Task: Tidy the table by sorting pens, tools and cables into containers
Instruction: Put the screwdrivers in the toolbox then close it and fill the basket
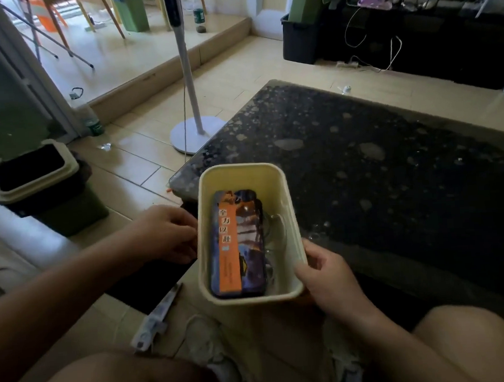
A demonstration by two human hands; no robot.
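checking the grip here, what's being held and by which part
The cream plastic bin is held by its long sides: left hand against the left wall, right hand gripping the right rim near the near corner.

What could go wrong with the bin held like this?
1. The cream bin hangs past the table corner, gripped by the right hand only at its near rim; it could tip.
2. The left hand merely touches its side, giving little support.
3. The pencil case leans inside and may slide.

clear cable [277,242] half hidden behind pencil case [237,244]
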